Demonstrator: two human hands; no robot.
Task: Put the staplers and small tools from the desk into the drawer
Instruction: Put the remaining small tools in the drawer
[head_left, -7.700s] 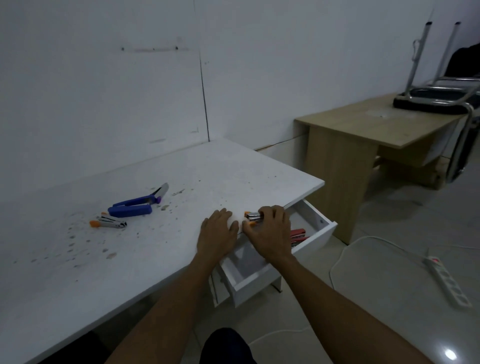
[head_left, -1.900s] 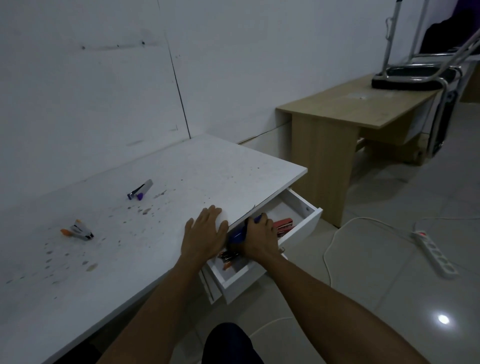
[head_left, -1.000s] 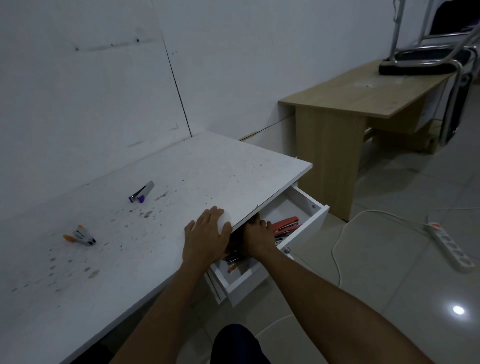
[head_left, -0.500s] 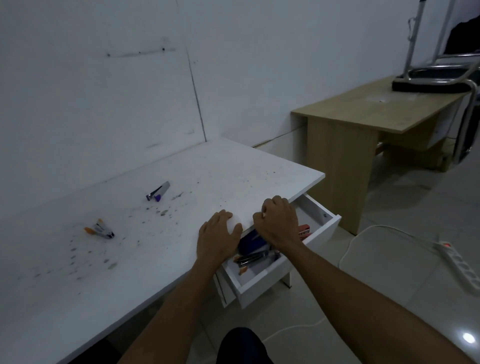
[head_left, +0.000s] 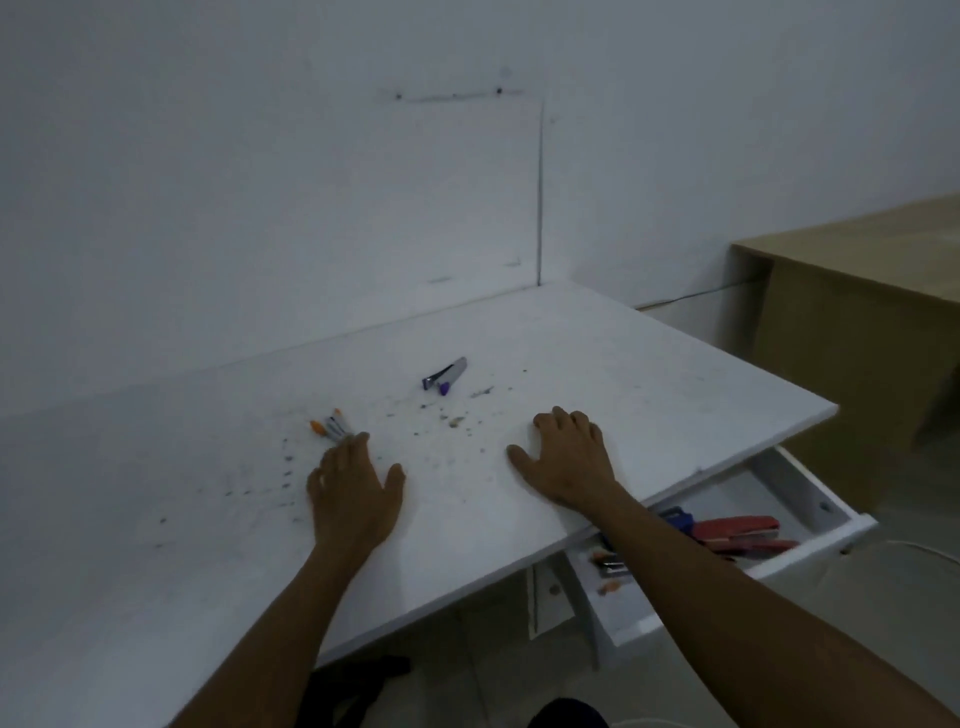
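Both of my hands lie on the white desk (head_left: 649, 374). My left hand (head_left: 356, 493) is flat with fingers apart, its fingertips touching a small orange-tipped stapler (head_left: 331, 427). My right hand (head_left: 569, 460) rests palm down with fingers slightly curled, holding nothing. A small purple and silver stapler (head_left: 445, 375) lies farther back, apart from both hands. The white drawer (head_left: 821, 545) stands open under the desk's right edge; inside it are a red stapler (head_left: 737, 532), a blue tool (head_left: 678, 518) and small orange-tipped tools (head_left: 613, 566), partly hidden by my right forearm.
Dark specks are scattered over the desk between my hands. A wooden desk (head_left: 857, 291) stands to the right, past a gap. A white cable (head_left: 919, 548) runs on the tiled floor beside the drawer. A white wall closes off the back.
My right hand came out of the drawer and moved left onto the desk, leaving the blue tool inside. My left hand moved from the desk edge to the orange-tipped stapler. The view swung left.
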